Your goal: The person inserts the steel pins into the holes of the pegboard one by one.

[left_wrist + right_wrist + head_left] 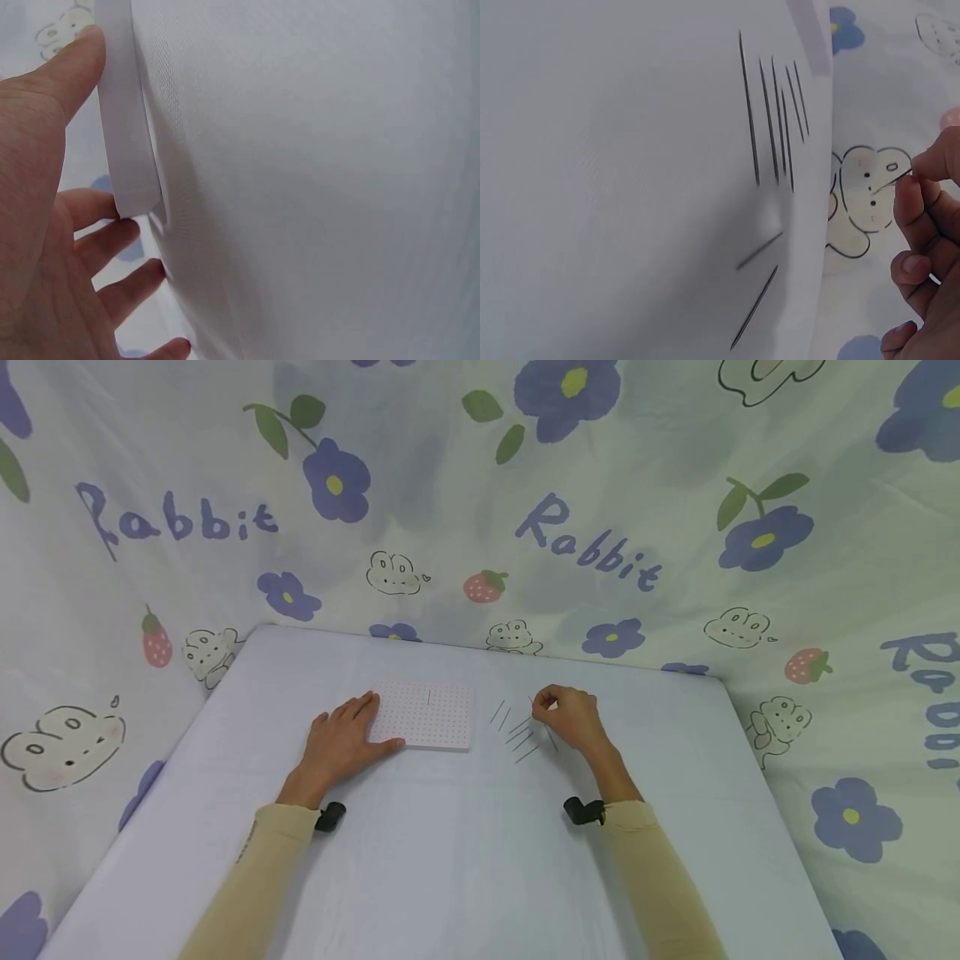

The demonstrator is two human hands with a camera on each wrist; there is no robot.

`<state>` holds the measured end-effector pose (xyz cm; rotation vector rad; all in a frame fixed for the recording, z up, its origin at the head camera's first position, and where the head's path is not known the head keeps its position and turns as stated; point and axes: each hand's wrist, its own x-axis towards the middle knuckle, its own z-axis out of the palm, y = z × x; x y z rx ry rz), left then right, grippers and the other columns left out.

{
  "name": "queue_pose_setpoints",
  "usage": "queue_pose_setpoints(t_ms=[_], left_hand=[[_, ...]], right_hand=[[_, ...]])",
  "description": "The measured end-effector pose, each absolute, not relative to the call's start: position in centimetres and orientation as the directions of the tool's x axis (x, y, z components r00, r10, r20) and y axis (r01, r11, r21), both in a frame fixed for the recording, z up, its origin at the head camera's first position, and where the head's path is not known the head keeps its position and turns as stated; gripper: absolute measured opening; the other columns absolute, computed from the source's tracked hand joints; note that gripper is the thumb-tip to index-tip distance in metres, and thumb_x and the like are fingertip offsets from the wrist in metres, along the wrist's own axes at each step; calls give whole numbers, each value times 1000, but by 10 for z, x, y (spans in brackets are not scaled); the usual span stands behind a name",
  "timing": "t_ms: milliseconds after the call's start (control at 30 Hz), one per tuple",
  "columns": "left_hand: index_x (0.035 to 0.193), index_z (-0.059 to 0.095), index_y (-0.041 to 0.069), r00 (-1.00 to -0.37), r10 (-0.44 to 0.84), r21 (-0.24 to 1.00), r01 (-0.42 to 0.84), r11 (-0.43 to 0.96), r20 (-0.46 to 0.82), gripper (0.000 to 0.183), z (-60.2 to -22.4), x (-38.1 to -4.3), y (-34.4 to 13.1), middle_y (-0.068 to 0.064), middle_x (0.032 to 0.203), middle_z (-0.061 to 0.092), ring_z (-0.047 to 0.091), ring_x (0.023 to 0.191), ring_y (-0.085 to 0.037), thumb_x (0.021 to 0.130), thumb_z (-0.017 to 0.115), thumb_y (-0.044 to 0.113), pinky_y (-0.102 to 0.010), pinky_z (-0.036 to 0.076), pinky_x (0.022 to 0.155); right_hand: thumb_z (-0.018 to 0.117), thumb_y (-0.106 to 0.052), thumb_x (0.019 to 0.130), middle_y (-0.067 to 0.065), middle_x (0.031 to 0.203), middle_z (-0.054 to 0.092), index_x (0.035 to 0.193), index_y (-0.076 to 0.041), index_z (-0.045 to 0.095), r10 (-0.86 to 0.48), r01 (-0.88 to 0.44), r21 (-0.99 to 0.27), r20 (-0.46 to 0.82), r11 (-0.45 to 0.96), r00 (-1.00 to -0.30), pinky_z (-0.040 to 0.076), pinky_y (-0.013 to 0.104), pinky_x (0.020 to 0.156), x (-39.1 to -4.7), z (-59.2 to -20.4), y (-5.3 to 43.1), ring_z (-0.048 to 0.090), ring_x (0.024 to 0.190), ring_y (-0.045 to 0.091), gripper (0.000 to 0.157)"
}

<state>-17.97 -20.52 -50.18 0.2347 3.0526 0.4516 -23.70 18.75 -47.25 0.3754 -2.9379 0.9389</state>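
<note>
A white board point(420, 739) with rows of small dots or holes lies on the table, with one thin needle point(429, 697) standing up from its far part. At its left end, my left hand point(337, 739) rests with fingers spread. The thumb point(86, 64) touches the near edge, and fingertips touch around the left corner. To the right of the board, my right hand point(570, 718) is raised above the table. Between thumb and index finger it pinches a thin needle point(890, 182). Several dark needles point(749, 109) lie on the table between that hand and the board.
The table point(457, 852) has a white cloth over it. Patterned fabric point(435, 510) with flowers, rabbits and strawberries hangs behind and at the sides. On each wrist sits a small black camera point(583, 811).
</note>
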Motion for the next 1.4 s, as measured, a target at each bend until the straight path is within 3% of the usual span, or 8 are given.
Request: queue_pose_setpoints(t_ms=[967, 1400], left_hand=[[158, 29, 4, -987, 154, 283, 136, 949, -42, 103, -503, -182, -207, -17, 163, 30, 29, 147, -40, 87, 60, 72, -73, 21, 111], [158, 29, 4, -987, 154, 274, 137, 952, -42, 104, -502, -182, -206, -17, 163, 30, 31, 147, -40, 86, 60, 73, -72, 23, 111]], right_hand=[[67, -24, 88, -10, 87, 70, 90, -21, 66, -300, -367, -573, 212, 733, -930, 41, 51, 89, -253, -466, 98, 57, 83, 15, 3], [66, -26, 92, -13, 91, 71, 93, -23, 66, -348, -406, -568, 213, 716, -913, 37, 45, 83, -255, -470, 72, 56, 79, 13, 3]])
